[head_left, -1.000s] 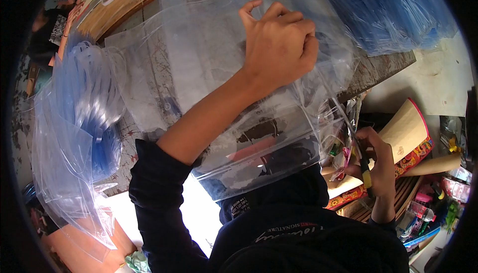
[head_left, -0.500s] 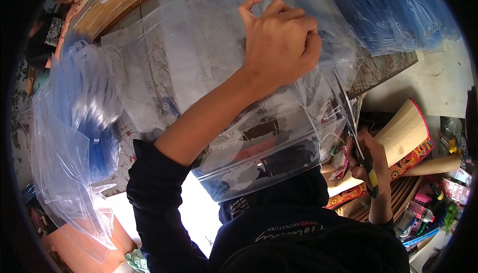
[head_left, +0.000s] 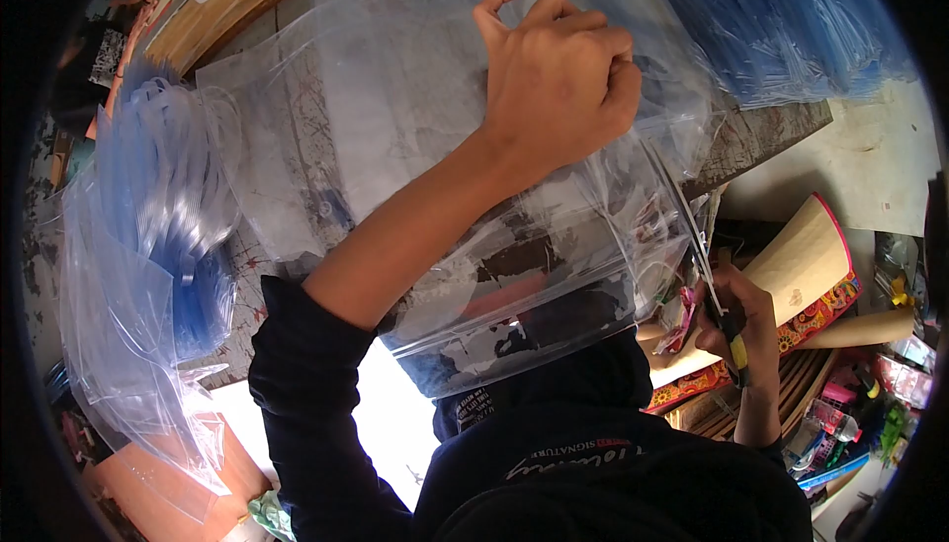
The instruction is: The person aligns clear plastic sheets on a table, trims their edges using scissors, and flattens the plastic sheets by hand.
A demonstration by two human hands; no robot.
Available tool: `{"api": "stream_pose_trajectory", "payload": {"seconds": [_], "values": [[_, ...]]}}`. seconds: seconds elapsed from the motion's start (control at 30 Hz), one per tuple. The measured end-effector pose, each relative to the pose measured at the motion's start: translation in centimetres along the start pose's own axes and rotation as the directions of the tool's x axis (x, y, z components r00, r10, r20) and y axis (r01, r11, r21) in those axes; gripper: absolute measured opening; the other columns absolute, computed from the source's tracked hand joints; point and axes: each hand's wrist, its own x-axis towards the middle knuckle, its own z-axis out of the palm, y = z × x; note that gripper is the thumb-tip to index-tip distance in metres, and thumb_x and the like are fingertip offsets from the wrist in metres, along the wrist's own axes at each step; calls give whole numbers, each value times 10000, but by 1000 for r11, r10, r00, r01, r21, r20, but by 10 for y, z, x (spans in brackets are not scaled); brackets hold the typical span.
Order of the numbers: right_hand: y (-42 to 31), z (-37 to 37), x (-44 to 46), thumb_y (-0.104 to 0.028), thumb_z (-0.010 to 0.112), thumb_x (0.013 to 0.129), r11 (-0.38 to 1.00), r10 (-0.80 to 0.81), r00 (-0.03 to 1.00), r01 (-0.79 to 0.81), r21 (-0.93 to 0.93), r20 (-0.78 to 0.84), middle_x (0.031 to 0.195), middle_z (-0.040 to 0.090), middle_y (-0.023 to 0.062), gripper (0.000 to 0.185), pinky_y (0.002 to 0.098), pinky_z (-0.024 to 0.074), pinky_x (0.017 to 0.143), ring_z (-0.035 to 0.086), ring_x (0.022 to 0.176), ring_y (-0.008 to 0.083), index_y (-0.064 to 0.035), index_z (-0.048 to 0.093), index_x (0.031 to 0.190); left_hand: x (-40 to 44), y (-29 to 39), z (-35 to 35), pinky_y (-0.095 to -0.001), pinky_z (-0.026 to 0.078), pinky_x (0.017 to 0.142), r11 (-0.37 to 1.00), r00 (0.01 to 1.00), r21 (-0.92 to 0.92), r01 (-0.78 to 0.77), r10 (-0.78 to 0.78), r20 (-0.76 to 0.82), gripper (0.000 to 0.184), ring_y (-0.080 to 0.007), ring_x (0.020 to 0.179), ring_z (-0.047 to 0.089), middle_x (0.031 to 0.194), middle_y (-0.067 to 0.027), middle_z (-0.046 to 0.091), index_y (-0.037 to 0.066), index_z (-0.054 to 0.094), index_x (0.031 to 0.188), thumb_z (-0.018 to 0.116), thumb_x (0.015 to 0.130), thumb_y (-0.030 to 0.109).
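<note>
A clear plastic sheet (head_left: 415,97) is spread over the worktable and hangs over its near edge, with folds and seams along the lower part. My left hand (head_left: 563,77) lies across its upper right part with curled fingers gripping the plastic; the little finger sticks out, and the fingertips are partly hidden. In my right hand (head_left: 751,310) is a pair of scissors (head_left: 733,344) with black and yellow handles. Their long blades point up and to the left, at the right side of the sheet just below my left hand. Clear plastic partly covers the blade tips.
Bundled bluish plastic strips (head_left: 183,206) lie at the left. A large stack of blue plastic (head_left: 791,28) sits at the back right. Rolled mats (head_left: 801,265) and assorted small items (head_left: 850,423) are below the table's right side. An orange-brown panel (head_left: 188,483) is lower left.
The scissors' blade tips have swung slightly left against the plastic, and my right hand has shifted a little. My left hand stays almost in place on the sheet.
</note>
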Motion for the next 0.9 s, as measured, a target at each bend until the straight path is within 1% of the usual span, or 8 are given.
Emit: {"api": "stream_pose_trajectory", "payload": {"seconds": [0.07, 0.17, 0.3, 0.5, 0.67, 0.8, 0.87, 0.9], "values": [[3, -4, -1, -131, 817, 537, 997, 22, 999, -20, -69, 29, 719, 521, -35, 457, 189, 341, 567, 457, 615, 39, -35, 530, 879, 0, 0, 0, -457, 248, 877, 1000, 1000, 3, 4, -4, 2, 110, -171, 665, 511, 551, 4, 527, 91, 586, 585, 517, 668, 72], [3, -1, -2, -89, 809, 541, 997, 35, 999, -35, -67, -7, 722, 535, -29, 445, 192, 349, 572, 472, 626, 35, -32, 533, 885, 0, -2, 2, -453, 249, 876, 1000, 1000, -2, 19, -19, 3, 108, -170, 664, 514, 549, 8, 527, 99, 588, 585, 520, 667, 80], [5, -1, -3, -89, 808, 550, 998, 37, 999, -37, -56, -7, 741, 549, -25, 440, 192, 349, 573, 476, 630, 32, -34, 536, 891, -1, -3, 3, -450, 251, 874, 1000, 1000, 2, 17, -17, -15, 104, -166, 663, 517, 549, 15, 529, 106, 587, 585, 521, 662, 86], [7, -3, -4, -124, 822, 551, 995, 83, 996, -85, -53, -36, 766, 564, -5, 477, 197, 384, 589, 515, 671, 53, -25, 541, 922, 0, -1, 1, -446, 256, 862, 999, 999, 19, 44, -45, 23, 101, -162, 663, 518, 552, 19, 533, 110, 579, 579, 521, 659, 87], [10, -5, -4, -166, 829, 553, 997, 71, 997, -72, -38, -16, 795, 575, 8, 506, 199, 395, 587, 534, 688, 66, -30, 539, 943, 0, -2, 1, -445, 254, 859, 999, 999, 11, 36, -36, 5, 100, -160, 657, 517, 549, 15, 528, 111, 582, 582, 522, 659, 88], [11, -8, -2, -231, 837, 546, 997, 17, 999, -14, -73, 33, 765, 561, -1, 540, 190, 385, 568, 517, 658, 58, -29, 531, 943, 2, -1, -3, -446, 250, 865, 997, 995, -12, 77, -76, 63, 124, -157, 715, 525, 576, 18, 555, 115, 604, 613, 502, 681, 99], [13, -8, -3, -307, 846, 516, 997, -18, 1000, 18, 81, -2, 735, 542, -13, 597, 185, 371, 549, 486, 617, 50, -28, 528, 938, 3, -2, -4, -449, 247, 866, 996, 993, -29, 85, -82, 79, 138, -153, 737, 526, 601, 25, 575, 120, 622, 646, 492, 690, 103], [11, -7, -3, -307, 846, 516, 997, -21, 1000, 21, 80, -2, 735, 542, -13, 597, 185, 371, 549, 486, 617, 50, -28, 528, 938, 3, -2, -5, -414, 260, 864, 990, 994, -87, 110, -107, 31, 161, -151, 748, 520, 654, 15, 600, 112, 634, 704, 475, 692, 95]]}}
